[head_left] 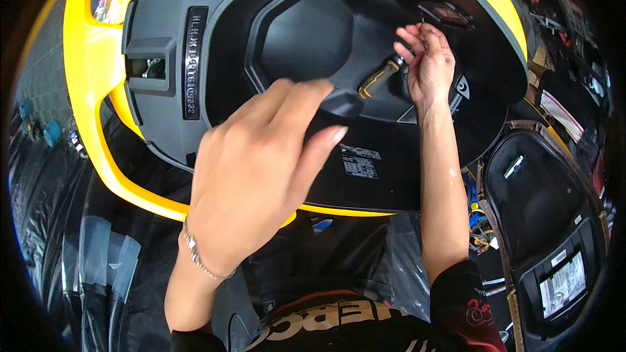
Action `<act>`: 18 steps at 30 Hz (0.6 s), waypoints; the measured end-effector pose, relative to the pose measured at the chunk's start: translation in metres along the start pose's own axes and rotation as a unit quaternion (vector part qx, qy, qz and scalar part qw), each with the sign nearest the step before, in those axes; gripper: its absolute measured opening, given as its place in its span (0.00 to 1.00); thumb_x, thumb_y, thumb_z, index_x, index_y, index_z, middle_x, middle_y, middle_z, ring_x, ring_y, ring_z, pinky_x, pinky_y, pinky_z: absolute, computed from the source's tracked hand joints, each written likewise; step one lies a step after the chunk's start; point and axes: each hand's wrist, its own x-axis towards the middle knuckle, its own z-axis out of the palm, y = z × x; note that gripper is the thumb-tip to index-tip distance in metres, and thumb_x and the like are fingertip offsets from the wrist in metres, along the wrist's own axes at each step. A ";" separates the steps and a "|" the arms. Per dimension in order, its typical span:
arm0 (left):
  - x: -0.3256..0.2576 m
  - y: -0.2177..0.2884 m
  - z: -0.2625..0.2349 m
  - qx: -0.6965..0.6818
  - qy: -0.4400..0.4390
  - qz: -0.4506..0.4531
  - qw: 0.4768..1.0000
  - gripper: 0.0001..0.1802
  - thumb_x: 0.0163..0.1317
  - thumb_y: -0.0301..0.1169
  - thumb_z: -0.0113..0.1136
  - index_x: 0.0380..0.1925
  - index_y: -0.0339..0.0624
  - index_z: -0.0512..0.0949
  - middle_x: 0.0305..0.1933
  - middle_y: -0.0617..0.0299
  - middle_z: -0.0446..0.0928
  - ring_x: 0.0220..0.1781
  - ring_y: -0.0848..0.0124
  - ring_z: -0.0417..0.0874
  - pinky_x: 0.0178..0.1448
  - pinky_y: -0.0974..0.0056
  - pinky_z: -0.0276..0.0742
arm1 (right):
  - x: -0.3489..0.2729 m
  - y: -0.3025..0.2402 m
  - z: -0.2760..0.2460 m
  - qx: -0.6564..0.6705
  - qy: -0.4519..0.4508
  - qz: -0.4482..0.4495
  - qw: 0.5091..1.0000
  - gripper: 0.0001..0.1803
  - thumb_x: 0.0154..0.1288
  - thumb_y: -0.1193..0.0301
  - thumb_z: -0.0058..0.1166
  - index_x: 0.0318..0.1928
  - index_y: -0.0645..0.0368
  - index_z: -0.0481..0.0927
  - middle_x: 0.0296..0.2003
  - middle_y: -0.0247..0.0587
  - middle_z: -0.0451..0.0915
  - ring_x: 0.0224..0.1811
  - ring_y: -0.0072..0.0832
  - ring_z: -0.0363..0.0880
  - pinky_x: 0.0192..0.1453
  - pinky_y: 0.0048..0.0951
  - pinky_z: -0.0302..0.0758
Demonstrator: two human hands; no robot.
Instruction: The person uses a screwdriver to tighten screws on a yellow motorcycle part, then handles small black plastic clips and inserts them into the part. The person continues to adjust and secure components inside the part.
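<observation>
Under me is the black storage tub (300, 32) of a yellow scooter. My left hand (254, 163) hovers over the tub's near left side, its thumb apart from the fingers and nothing seen in it. At the tub's far right, my right hand (430, 58) has thumb and fingertips pinched on a tiny dark thing, too small to name. Just beyond those fingertips is a small rectangular opening (447, 14) in the tub wall. A screwdriver (379, 79) with a black and yellow handle lies in the tub, its metal end close beside my right hand.
A yellow grab rail (98, 78) curves round the left side. At the lower right rests the scooter's upturned seat (535, 202), bearing a white label. Cables and tools (482, 221) lie between it and my right arm. Clear plastic sheet (98, 254) hangs at the lower left.
</observation>
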 end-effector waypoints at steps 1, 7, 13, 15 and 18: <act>-0.006 -0.002 -0.004 0.016 -0.021 -0.020 0.999 0.18 0.65 0.29 0.69 0.54 0.40 0.82 0.40 0.55 0.83 0.34 0.65 0.84 0.39 0.64 0.80 | 0.003 0.001 0.002 0.016 0.004 -0.008 1.000 0.08 0.79 0.72 0.53 0.47 0.64 0.79 0.40 0.50 0.86 0.43 0.39 0.91 0.40 0.38 0.93; -0.015 -0.025 -0.002 0.046 -0.019 0.013 0.999 0.14 0.64 0.30 0.70 0.49 0.40 0.84 0.41 0.56 0.84 0.35 0.65 0.86 0.38 0.64 0.81 | 0.004 0.002 0.020 0.107 0.055 0.010 0.993 0.09 0.79 0.74 0.51 0.48 0.68 0.78 0.40 0.52 0.85 0.44 0.41 0.90 0.49 0.38 0.92; -0.009 -0.027 0.006 0.117 -0.001 0.039 0.992 0.13 0.62 0.30 0.71 0.47 0.40 0.85 0.40 0.57 0.84 0.35 0.61 0.86 0.37 0.61 0.81 | 0.010 0.010 0.041 0.297 0.089 0.069 0.948 0.09 0.79 0.74 0.50 0.46 0.70 0.77 0.41 0.51 0.84 0.46 0.39 0.88 0.58 0.38 0.89; -0.010 -0.027 0.010 0.137 0.002 0.037 0.990 0.13 0.62 0.30 0.71 0.46 0.41 0.85 0.40 0.57 0.84 0.35 0.59 0.85 0.36 0.60 0.80 | 0.003 0.009 0.053 0.286 0.116 0.046 0.950 0.08 0.79 0.75 0.51 0.46 0.71 0.76 0.40 0.50 0.84 0.45 0.38 0.88 0.58 0.37 0.90; -0.007 -0.020 0.014 0.140 0.007 0.019 0.990 0.12 0.65 0.28 0.68 0.47 0.38 0.84 0.40 0.56 0.84 0.34 0.59 0.85 0.37 0.61 0.81 | 0.004 0.013 0.055 0.228 0.138 -0.003 0.964 0.07 0.78 0.76 0.52 0.47 0.70 0.75 0.38 0.50 0.84 0.44 0.39 0.89 0.55 0.38 0.91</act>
